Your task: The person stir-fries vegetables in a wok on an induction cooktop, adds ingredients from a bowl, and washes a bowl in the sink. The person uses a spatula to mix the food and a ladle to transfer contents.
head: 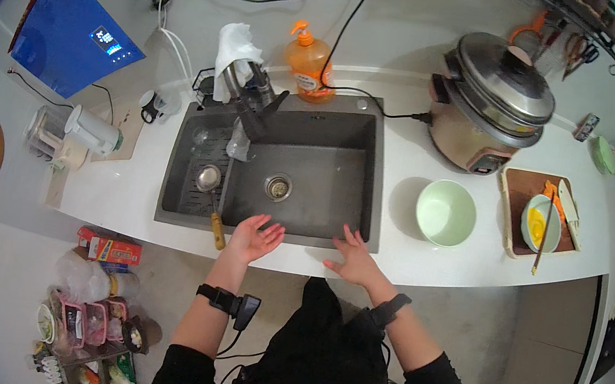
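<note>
My left hand (256, 239), palm turned up and fingers apart, holds nothing over the front rim of a dark grey kitchen sink (319, 194). Beside it lies a ladle (214, 210) with a wooden handle, its metal bowl on the sink's ribbed left section and its handle over the front rim. My right hand (356, 255) is also bare, fingers spread, near the sink's front right corner. A pale green bowl (446, 214) stands on the white counter to the right of the sink. The basin holds a metal drain strainer (278, 187).
At the back stand a faucet (255, 105), an orange soap pump bottle (309, 65) and a large electric cooker (486, 112) with its cord across the counter. On the right, a tray (510, 224) bears a small bowl (533, 224) with yellow egg and chopsticks (541, 247). Shelved food sits below left.
</note>
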Demonstrator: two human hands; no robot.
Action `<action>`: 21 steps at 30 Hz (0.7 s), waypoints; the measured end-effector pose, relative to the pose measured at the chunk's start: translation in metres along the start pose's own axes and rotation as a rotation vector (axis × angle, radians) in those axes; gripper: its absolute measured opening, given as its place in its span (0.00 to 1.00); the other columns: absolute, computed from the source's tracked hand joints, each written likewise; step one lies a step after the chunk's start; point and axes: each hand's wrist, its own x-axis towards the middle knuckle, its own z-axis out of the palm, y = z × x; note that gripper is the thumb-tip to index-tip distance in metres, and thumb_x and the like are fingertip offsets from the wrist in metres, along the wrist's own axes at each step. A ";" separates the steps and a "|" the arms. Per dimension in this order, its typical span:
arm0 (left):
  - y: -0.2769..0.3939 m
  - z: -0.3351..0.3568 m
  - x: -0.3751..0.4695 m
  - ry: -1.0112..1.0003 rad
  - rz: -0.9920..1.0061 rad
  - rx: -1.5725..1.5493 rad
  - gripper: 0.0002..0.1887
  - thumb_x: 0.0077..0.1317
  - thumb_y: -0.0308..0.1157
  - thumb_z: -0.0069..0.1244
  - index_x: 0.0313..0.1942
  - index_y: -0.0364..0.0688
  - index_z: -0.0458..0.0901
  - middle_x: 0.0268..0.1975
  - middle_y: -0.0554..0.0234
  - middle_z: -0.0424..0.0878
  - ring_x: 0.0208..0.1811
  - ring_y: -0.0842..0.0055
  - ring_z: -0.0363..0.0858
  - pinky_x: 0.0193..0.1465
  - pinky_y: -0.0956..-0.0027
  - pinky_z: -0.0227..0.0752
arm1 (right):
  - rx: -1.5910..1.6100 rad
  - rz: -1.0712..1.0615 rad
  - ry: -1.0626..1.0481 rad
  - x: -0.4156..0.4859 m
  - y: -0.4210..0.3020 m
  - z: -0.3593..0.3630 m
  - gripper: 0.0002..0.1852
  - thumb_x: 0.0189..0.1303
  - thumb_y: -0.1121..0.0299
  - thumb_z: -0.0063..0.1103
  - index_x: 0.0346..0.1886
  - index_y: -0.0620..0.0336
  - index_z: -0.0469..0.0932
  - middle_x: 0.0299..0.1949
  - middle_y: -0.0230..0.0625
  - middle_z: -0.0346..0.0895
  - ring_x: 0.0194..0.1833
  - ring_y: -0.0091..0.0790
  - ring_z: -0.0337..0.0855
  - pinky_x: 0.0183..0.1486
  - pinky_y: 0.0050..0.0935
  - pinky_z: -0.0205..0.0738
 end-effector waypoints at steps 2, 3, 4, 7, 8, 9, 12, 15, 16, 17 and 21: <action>0.020 0.003 -0.002 -0.011 -0.035 -0.003 0.21 0.63 0.34 0.45 0.54 0.37 0.62 0.55 0.44 0.61 0.58 0.56 0.64 0.60 0.55 0.63 | -0.069 0.105 0.049 0.017 -0.012 0.008 0.40 0.54 0.46 0.57 0.67 0.55 0.56 0.69 0.56 0.40 0.67 0.61 0.47 0.67 0.45 0.47; 0.030 0.006 -0.003 -0.002 -0.053 -0.015 0.21 0.63 0.34 0.45 0.53 0.37 0.62 0.55 0.44 0.60 0.57 0.56 0.65 0.60 0.55 0.63 | -0.044 0.059 -0.019 0.026 -0.019 0.009 0.39 0.55 0.47 0.57 0.66 0.56 0.57 0.69 0.56 0.41 0.68 0.57 0.47 0.67 0.42 0.48; 0.041 0.009 -0.002 0.000 -0.068 -0.026 0.20 0.63 0.33 0.45 0.53 0.37 0.62 0.54 0.44 0.60 0.57 0.55 0.65 0.60 0.54 0.63 | -0.028 0.043 -0.119 0.037 -0.027 0.009 0.37 0.55 0.49 0.57 0.65 0.57 0.59 0.68 0.57 0.42 0.68 0.54 0.47 0.67 0.40 0.49; 0.085 0.019 0.012 0.062 -0.101 -0.052 0.19 0.62 0.32 0.46 0.52 0.37 0.63 0.53 0.43 0.60 0.55 0.53 0.65 0.59 0.52 0.64 | -0.025 0.089 -0.220 0.062 -0.054 0.009 0.33 0.57 0.49 0.55 0.62 0.56 0.64 0.68 0.54 0.46 0.67 0.51 0.51 0.66 0.38 0.51; 0.101 0.023 0.022 0.090 -0.120 -0.069 0.19 0.62 0.31 0.46 0.51 0.37 0.63 0.52 0.43 0.60 0.55 0.52 0.65 0.59 0.52 0.64 | -0.173 0.066 -0.208 0.067 -0.063 0.008 0.33 0.57 0.49 0.55 0.62 0.56 0.64 0.68 0.53 0.48 0.67 0.51 0.53 0.66 0.37 0.52; 0.121 0.027 0.035 0.126 -0.091 -0.069 0.17 0.61 0.30 0.47 0.49 0.36 0.64 0.49 0.44 0.61 0.54 0.51 0.65 0.57 0.49 0.65 | -0.323 0.043 -0.198 0.071 -0.070 0.006 0.32 0.57 0.49 0.55 0.62 0.56 0.65 0.67 0.52 0.50 0.66 0.51 0.55 0.65 0.37 0.53; 0.175 0.031 0.080 0.213 0.135 0.134 0.15 0.60 0.31 0.48 0.45 0.38 0.65 0.42 0.53 0.62 0.47 0.60 0.66 0.56 0.50 0.67 | 0.077 0.099 -0.270 0.087 -0.080 -0.007 0.30 0.57 0.50 0.55 0.59 0.58 0.68 0.60 0.52 0.63 0.63 0.47 0.61 0.62 0.39 0.58; 0.217 0.024 0.133 0.255 0.305 0.576 0.34 0.56 0.34 0.53 0.61 0.39 0.58 0.62 0.47 0.56 0.61 0.58 0.61 0.57 0.56 0.66 | -0.051 0.099 -0.172 0.094 -0.077 -0.017 0.29 0.57 0.51 0.55 0.57 0.60 0.70 0.60 0.51 0.64 0.60 0.49 0.65 0.61 0.37 0.60; 0.223 0.020 0.152 0.268 0.403 0.742 0.35 0.56 0.36 0.54 0.63 0.39 0.58 0.62 0.45 0.58 0.61 0.58 0.62 0.57 0.58 0.66 | -0.066 0.092 -0.111 0.095 -0.074 -0.018 0.28 0.57 0.52 0.55 0.55 0.62 0.71 0.58 0.51 0.66 0.59 0.49 0.67 0.60 0.37 0.62; 0.227 0.015 0.169 0.299 0.522 0.920 0.37 0.55 0.37 0.54 0.64 0.39 0.57 0.63 0.43 0.59 0.61 0.58 0.63 0.56 0.60 0.67 | -0.040 0.107 -0.118 0.097 -0.072 -0.018 0.28 0.57 0.52 0.54 0.54 0.63 0.71 0.57 0.51 0.67 0.58 0.49 0.67 0.59 0.37 0.62; 0.227 -0.001 0.219 0.569 0.651 1.452 0.34 0.54 0.39 0.55 0.60 0.37 0.65 0.53 0.43 0.73 0.54 0.61 0.73 0.52 0.64 0.69 | -0.011 0.151 -0.158 0.097 -0.066 -0.009 0.28 0.57 0.52 0.54 0.53 0.65 0.72 0.54 0.52 0.71 0.56 0.49 0.70 0.58 0.37 0.64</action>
